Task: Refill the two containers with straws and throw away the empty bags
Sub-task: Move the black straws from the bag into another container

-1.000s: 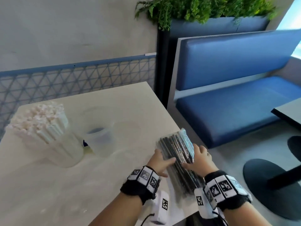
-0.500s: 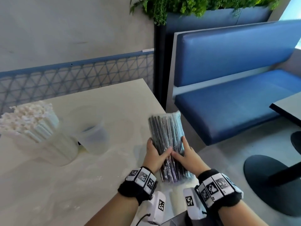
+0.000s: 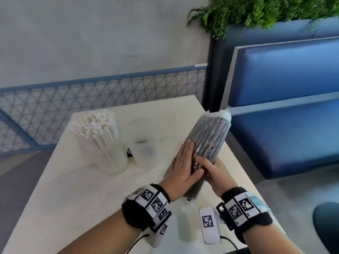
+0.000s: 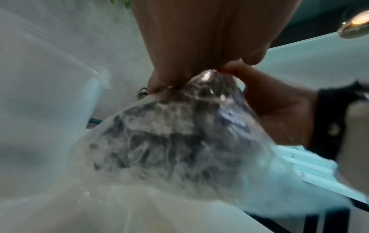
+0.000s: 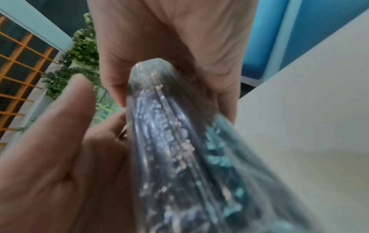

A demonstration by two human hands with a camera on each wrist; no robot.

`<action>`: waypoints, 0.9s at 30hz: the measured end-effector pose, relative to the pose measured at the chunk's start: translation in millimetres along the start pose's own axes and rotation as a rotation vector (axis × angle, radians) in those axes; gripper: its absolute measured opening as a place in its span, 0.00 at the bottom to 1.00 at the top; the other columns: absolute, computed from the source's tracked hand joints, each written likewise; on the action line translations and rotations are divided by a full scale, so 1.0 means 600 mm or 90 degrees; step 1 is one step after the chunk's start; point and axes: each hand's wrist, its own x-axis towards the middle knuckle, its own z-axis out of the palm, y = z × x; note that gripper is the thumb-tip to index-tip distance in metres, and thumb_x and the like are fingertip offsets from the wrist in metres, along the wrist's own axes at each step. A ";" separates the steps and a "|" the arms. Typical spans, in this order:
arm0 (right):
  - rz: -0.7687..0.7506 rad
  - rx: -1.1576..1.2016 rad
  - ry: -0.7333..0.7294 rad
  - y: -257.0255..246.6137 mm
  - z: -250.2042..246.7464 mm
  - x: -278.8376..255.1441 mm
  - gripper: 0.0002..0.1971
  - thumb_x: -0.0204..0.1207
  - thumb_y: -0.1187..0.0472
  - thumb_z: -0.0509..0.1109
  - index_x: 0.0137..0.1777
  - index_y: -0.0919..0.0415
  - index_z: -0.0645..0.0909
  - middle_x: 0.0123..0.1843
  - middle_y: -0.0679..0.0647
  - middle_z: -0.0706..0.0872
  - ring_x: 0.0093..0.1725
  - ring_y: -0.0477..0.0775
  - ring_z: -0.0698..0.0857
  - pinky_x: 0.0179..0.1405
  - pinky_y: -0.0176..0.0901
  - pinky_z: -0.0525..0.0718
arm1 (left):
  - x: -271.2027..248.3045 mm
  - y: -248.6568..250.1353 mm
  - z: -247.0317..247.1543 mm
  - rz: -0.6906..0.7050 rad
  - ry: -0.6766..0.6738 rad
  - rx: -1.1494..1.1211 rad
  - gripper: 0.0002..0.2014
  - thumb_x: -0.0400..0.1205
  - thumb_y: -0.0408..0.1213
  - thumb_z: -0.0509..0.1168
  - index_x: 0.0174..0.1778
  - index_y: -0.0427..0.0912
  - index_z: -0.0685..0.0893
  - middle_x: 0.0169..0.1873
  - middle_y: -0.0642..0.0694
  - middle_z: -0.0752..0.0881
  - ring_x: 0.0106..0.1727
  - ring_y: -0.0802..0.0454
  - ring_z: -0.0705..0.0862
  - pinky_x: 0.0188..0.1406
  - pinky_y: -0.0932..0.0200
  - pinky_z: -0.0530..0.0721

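Note:
A clear bag of black straws (image 3: 209,136) is held above the pale table (image 3: 77,195), tilted with its top end away and to the right. My left hand (image 3: 181,162) presses flat against the bag's left side, fingers straight and thumb across the front. My right hand (image 3: 211,171) grips the lower part from the right with curled fingers. The wrist views show the bag (image 4: 179,134) (image 5: 169,141) blurred between both palms. At the left of the table, a clear container (image 3: 110,158) is packed with white straws. An empty clear container (image 3: 143,153) stands beside it.
A blue padded bench (image 3: 284,125) runs close along the table's right side, with a planter of green foliage (image 3: 266,11) behind it. A blue mesh railing (image 3: 91,101) lines the far wall. A dark round table base (image 3: 328,228) sits on the floor at lower right.
The bag came up from the table's near right edge and now tilts forward over the table. My left hand went from gripping it to lying flat on its side.

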 end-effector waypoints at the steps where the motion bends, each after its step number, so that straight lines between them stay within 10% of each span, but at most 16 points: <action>1: 0.009 0.015 0.002 0.005 0.003 0.000 0.15 0.76 0.63 0.67 0.63 0.62 0.78 0.52 0.58 0.89 0.48 0.51 0.89 0.41 0.41 0.87 | -0.001 -0.005 -0.014 -0.012 -0.011 -0.013 0.41 0.73 0.67 0.43 0.76 0.56 0.28 0.78 0.60 0.31 0.80 0.63 0.31 0.83 0.48 0.39; 7: 0.047 0.048 -0.038 0.021 0.022 0.004 0.16 0.71 0.63 0.64 0.58 0.66 0.78 0.46 0.56 0.90 0.42 0.50 0.89 0.38 0.40 0.87 | -0.008 -0.022 -0.109 -0.166 -0.057 -0.151 0.40 0.82 0.52 0.57 0.81 0.46 0.39 0.81 0.47 0.58 0.77 0.59 0.61 0.74 0.65 0.58; 13: 0.069 0.038 -0.040 0.026 0.044 0.005 0.09 0.78 0.71 0.56 0.49 0.63 0.78 0.40 0.56 0.88 0.34 0.48 0.87 0.37 0.43 0.83 | -0.023 -0.053 -0.144 -0.208 0.006 -0.215 0.49 0.60 0.56 0.79 0.75 0.46 0.64 0.66 0.47 0.80 0.65 0.51 0.81 0.72 0.47 0.75; 18: 0.028 0.005 -0.052 0.027 0.061 0.004 0.21 0.65 0.63 0.63 0.60 0.59 0.78 0.53 0.58 0.88 0.49 0.54 0.87 0.49 0.48 0.83 | -0.037 -0.058 -0.143 -0.211 0.071 -0.195 0.41 0.64 0.42 0.81 0.69 0.42 0.66 0.62 0.49 0.81 0.62 0.54 0.81 0.68 0.54 0.77; 27: -0.112 -0.038 -0.051 -0.008 0.093 0.015 0.22 0.77 0.63 0.67 0.70 0.59 0.70 0.63 0.56 0.85 0.63 0.57 0.84 0.60 0.51 0.84 | -0.076 -0.056 -0.157 -0.166 0.176 -0.194 0.37 0.61 0.46 0.82 0.62 0.54 0.69 0.53 0.60 0.83 0.55 0.64 0.83 0.55 0.63 0.80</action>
